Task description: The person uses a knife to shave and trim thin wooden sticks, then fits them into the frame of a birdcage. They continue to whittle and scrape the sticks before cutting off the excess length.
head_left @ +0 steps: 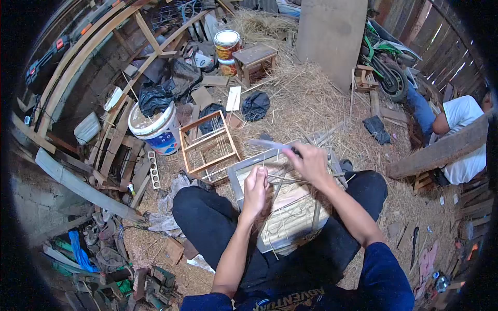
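Observation:
My right hand [310, 165] is closed around the dark handle of a knife [268, 144], its pale blade pointing left and slightly blurred. My left hand [255, 187] is closed in a pinch on a thin wooden stick [264, 161], whose tip pokes up above the thumb. The blade is above the stick's tip, apart from it. Below both hands a wooden board with a grey frame [270, 239] rests across my lap. Several thin strips and sticks [317, 213] lie over it.
A small wooden frame with thin bars [211, 136] stands ahead on the left, near a white bucket [162, 136]. Farther back are stacked paint cans [227, 47] and a stool [255, 56]. Straw covers the ground. On the right, another person [461, 122] sits behind a wooden beam [441, 146].

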### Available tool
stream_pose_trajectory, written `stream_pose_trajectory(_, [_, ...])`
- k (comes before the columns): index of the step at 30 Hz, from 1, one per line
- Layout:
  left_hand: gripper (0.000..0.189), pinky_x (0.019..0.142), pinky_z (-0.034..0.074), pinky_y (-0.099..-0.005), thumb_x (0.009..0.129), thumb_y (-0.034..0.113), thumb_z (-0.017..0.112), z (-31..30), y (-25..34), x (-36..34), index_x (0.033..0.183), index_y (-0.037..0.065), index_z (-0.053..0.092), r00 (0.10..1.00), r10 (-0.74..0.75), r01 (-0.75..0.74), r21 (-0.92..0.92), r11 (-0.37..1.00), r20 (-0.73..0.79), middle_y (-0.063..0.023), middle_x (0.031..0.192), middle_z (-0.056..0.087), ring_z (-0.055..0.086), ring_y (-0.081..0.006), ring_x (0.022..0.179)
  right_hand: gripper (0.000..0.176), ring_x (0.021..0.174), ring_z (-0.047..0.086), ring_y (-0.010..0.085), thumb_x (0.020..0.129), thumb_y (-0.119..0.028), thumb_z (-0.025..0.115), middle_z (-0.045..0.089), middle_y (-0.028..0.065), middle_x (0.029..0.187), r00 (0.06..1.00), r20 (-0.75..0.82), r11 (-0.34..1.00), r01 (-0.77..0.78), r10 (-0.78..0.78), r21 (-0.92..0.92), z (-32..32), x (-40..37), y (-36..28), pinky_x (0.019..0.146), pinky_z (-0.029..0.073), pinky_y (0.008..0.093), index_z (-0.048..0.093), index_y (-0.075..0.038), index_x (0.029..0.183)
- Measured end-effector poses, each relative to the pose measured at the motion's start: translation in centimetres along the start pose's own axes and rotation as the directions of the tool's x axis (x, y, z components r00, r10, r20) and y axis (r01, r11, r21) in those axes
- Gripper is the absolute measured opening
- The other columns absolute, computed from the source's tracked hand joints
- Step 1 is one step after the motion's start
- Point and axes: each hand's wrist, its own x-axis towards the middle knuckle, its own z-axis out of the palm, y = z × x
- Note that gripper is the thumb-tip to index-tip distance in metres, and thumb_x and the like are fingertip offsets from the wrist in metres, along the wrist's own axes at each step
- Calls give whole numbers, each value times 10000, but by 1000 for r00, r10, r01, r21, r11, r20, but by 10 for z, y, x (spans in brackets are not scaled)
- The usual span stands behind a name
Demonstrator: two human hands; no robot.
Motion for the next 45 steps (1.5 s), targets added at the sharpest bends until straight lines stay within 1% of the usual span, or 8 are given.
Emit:
stream_pose_trajectory(5, [332, 534, 324, -239, 1080, 337, 430, 0, 5, 3, 900, 73, 518, 999, -37, 37, 5, 999, -23, 56, 699, 392, 356, -54, 589, 354, 541, 623, 303, 886, -437, 690, 618, 118, 608, 958, 30, 957, 284, -286, 50, -3, -9, -16, 508, 478, 404, 683, -94, 799])
stream_pose_trajectory(8, [320, 499, 263, -225, 1070, 359, 434, -1, -5, 2, 870, 113, 477, 1000, -5, 5, 41, 999, -6, 63, 686, 360, 306, -43, 563, 338, 544, 625, 292, 868, -434, 709, 610, 104, 603, 999, 34, 995, -8, 11, -96, 2, 4, 0, 521, 480, 395, 683, -102, 814])
stream_pose_trajectory(13, [337, 518, 326, -241, 1079, 337, 429, 0, 3, 3, 882, 75, 508, 999, -35, 35, 47, 998, -4, 47, 676, 386, 353, -49, 578, 341, 570, 634, 289, 872, -423, 706, 622, 104, 623, 968, 22, 966, 246, -249, 83, -5, -10, -15, 519, 469, 407, 658, -102, 766])
stream_pose_trajectory(18, [331, 496, 239, -220, 1065, 372, 442, 10, 3, 3, 845, 126, 469, 998, 61, -62, 91, 994, 19, 61, 682, 354, 313, -45, 561, 351, 553, 632, 302, 882, -423, 695, 628, 120, 621, 1000, -3, 1000, -14, 14, -3, -3, 8, 6, 515, 470, 409, 655, -97, 757])
stream_pose_trajectory(21, [321, 496, 245, -217, 1074, 359, 432, 0, -1, 5, 856, 126, 470, 1000, 1, -3, 103, 995, 18, 63, 682, 351, 318, -41, 566, 368, 553, 630, 307, 901, -416, 676, 629, 125, 624, 981, 43, 980, 185, -188, 66, -7, -13, -16, 504, 464, 411, 648, -89, 736])
stream_pose_trajectory(26, [299, 482, 253, -213, 1076, 346, 439, 7, -3, 13, 884, 124, 496, 997, 69, -65, 133, 989, -29, 70, 681, 356, 309, -32, 558, 396, 560, 624, 311, 914, -423, 665, 613, 116, 606, 998, -19, 998, -58, 59, 29, -2, 3, -7, 522, 463, 421, 647, -74, 728])
stream_pose_trajectory(30, [289, 485, 262, -204, 1075, 341, 446, 6, -6, 8, 913, 113, 519, 997, 76, -73, 183, 980, -9, 70, 684, 383, 329, -25, 566, 396, 602, 632, 294, 906, -438, 671, 647, 121, 673, 986, -47, 986, 161, -159, 47, 3, -7, -4, 571, 475, 395, 677, -61, 785])
stream_pose_trajectory(45, [275, 523, 305, -214, 1062, 302, 473, 3, 3, 6, 990, 70, 601, 998, -55, 53, 157, 986, 5, 60, 740, 454, 387, -30, 610, 365, 718, 656, 330, 903, -406, 674, 656, 149, 778, 1000, 23, 996, -8, 6, 89, -8, -3, 1, 638, 505, 427, 679, -40, 898])
